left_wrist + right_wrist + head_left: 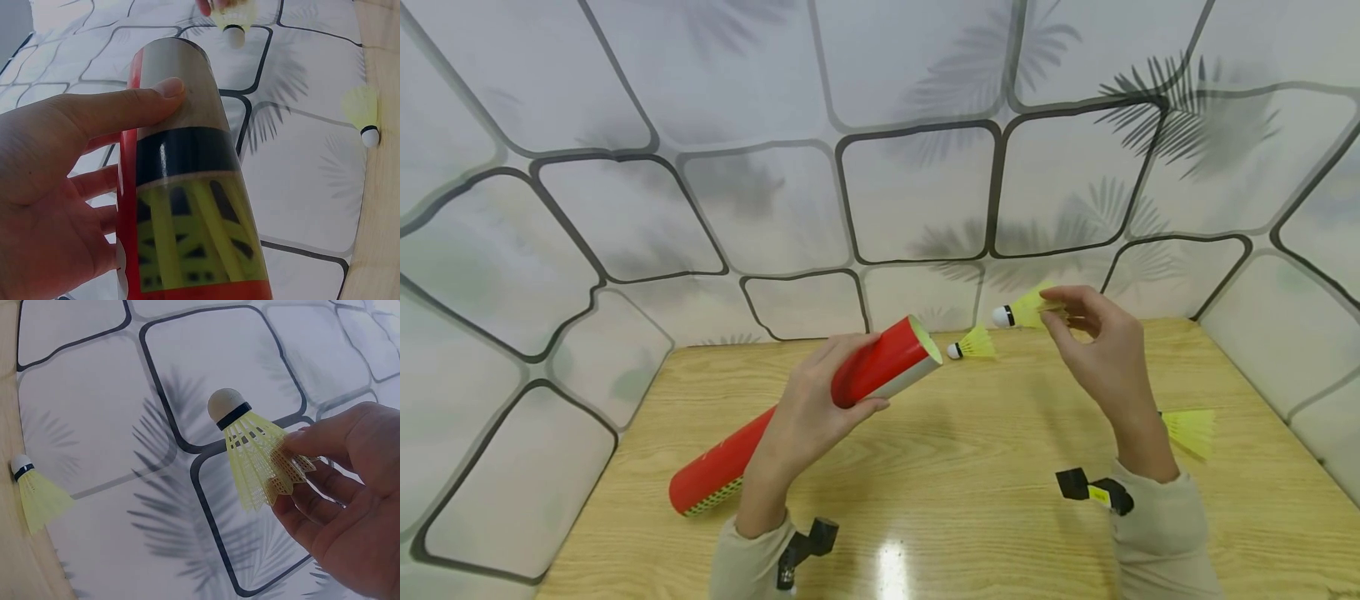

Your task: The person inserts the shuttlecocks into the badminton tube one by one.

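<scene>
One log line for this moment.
left hand: holds red shuttlecock tube; right hand: pinches yellow shuttlecock; wood-grain table: two more shuttlecocks

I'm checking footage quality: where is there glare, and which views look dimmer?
Head view: brightest, with a white glare patch on the table; left wrist view: dimmer, with faint shine on the tube; right wrist view: also dimmer, though the held shuttlecock reads clearly.
</scene>
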{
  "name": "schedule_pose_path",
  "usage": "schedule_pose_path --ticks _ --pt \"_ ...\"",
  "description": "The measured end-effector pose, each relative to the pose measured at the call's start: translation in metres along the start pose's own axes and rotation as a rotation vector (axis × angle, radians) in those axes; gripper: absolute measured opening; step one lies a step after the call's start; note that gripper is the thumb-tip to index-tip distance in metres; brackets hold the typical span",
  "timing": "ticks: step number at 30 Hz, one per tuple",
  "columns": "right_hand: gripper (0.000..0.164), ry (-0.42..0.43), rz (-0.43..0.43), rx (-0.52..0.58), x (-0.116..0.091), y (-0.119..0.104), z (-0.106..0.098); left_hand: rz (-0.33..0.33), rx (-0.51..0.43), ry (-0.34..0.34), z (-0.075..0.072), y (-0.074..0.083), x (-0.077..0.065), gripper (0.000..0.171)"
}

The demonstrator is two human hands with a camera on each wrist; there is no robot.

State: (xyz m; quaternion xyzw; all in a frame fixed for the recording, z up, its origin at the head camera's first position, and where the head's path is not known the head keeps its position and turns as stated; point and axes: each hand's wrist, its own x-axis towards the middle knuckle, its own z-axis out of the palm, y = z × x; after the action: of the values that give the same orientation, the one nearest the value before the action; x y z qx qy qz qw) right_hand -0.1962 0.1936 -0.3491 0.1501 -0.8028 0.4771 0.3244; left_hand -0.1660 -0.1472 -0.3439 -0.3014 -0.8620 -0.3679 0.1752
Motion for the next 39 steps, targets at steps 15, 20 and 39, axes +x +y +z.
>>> schedule_pose_path --ticks 15,20,39 --pt "0.028 -0.035 -0.128 0.089 -0.003 -0.03 0.009 0.001 0.006 0.004 -0.002 0.001 0.0 0.072" --pt "0.029 -0.059 -0.153 0.093 -0.005 -0.037 0.015 0.002 -0.004 0.006 -0.002 0.001 0.0 0.072" --pt "0.03 -0.105 -0.189 0.092 -0.013 -0.054 0.044 -0.008 0.0 0.0 -0.003 0.002 -0.001 0.072"
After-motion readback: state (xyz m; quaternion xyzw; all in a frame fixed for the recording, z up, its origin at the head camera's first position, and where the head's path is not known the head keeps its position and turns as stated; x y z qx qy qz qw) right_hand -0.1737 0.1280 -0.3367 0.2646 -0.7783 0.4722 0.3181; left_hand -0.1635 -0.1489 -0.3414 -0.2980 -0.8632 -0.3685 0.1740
